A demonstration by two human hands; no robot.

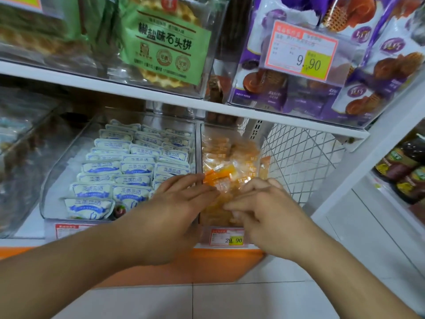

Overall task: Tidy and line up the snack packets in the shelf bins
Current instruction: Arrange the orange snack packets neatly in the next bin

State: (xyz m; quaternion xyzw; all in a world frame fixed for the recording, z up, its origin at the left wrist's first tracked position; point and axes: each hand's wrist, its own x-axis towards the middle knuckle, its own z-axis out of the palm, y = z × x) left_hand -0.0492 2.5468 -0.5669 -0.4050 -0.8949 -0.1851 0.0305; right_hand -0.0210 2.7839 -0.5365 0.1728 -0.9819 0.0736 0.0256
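Blue-and-white packets point(119, 171) fill the left clear bin point(57, 180) in rows. The left hand point(170, 210) lies flat, fingers straight, on the orange packets point(230, 157) in the right bin point(202, 139); the right hand point(264, 210), fingers curled, pinches them near the front edge.
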